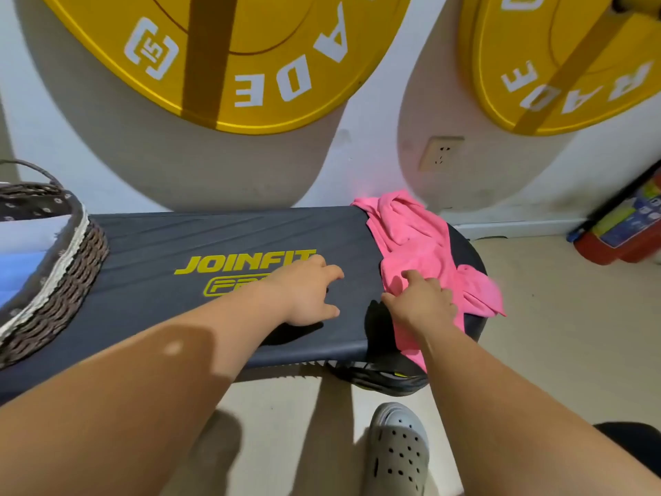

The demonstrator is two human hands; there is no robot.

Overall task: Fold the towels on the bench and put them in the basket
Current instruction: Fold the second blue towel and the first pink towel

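A crumpled pink towel (415, 245) lies over the right end of the dark bench (221, 241). My right hand (422, 298) is on the towel's near left edge, fingers curled into the cloth. My left hand (307, 291) hovers or rests over the bench top beside the yellow lettering, fingers loosely bent and holding nothing. A woven basket (68, 277) stands on the bench's left end, with folded white and blue cloth (25, 245) inside it.
Two yellow weight plates (272, 59) hang on the wall behind the bench. A wall socket (441, 152) is low on the wall. A red and blue object (629, 227) lies on the floor at right. My foot in a grey clog (397, 449) stands before the bench.
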